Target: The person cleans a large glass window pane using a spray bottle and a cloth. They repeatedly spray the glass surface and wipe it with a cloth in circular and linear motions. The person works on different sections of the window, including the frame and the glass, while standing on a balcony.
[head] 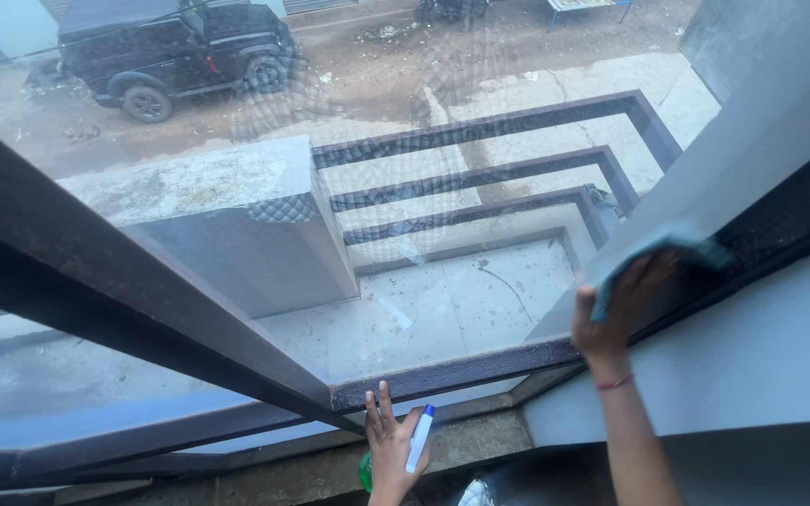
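Right hand (pixel 622 305) raised, arm stretched up, fingers closed on a blue cloth (pixel 660 258) pressed against the dark window frame (pixel 780 225) at right. Left hand (pixel 391 450) low, fingers extended touching the bottom frame rail (pixel 461 367), thumb pinning a green spray bottle (pixel 416 440) with white nozzle.

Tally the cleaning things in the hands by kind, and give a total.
Cloths: 1, a teal cloth pressed to the window frame by the right hand.
Spray bottles: 1, a green spray bottle with a white and blue top, in the left hand by the frame's lower rail.
Total: 2
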